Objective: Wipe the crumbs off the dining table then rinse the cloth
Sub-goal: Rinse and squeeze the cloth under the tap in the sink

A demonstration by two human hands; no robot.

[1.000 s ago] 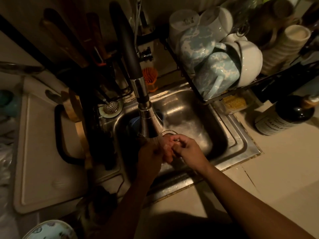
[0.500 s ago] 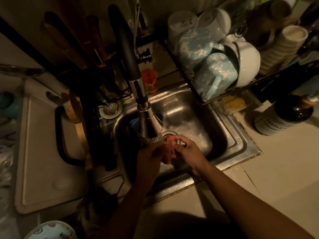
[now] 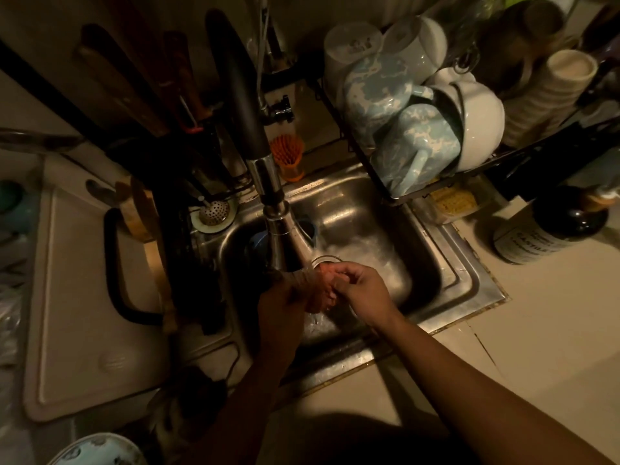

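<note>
Over the steel sink (image 3: 446,280) both my hands hold a small reddish cloth (image 3: 320,297) bunched between them. Water runs from the faucet head (image 3: 285,243) onto the cloth and my fingers. My left hand (image 3: 278,307) grips the cloth's left side from below the spout. My right hand (image 3: 360,288) pinches its right side with curled fingers. Most of the cloth is hidden by the hands. The scene is dim.
A dish rack (image 3: 379,172) with blue and white mugs overhangs the sink's right side. A dark bottle (image 3: 553,226) lies on the right counter. A cutting board (image 3: 80,297), knives and a strainer (image 3: 214,213) sit left. An orange brush (image 3: 288,156) stands behind the sink.
My hands have worked the cloth under the running water, shifting only slightly; the fingers of my right hand have re-gripped it.
</note>
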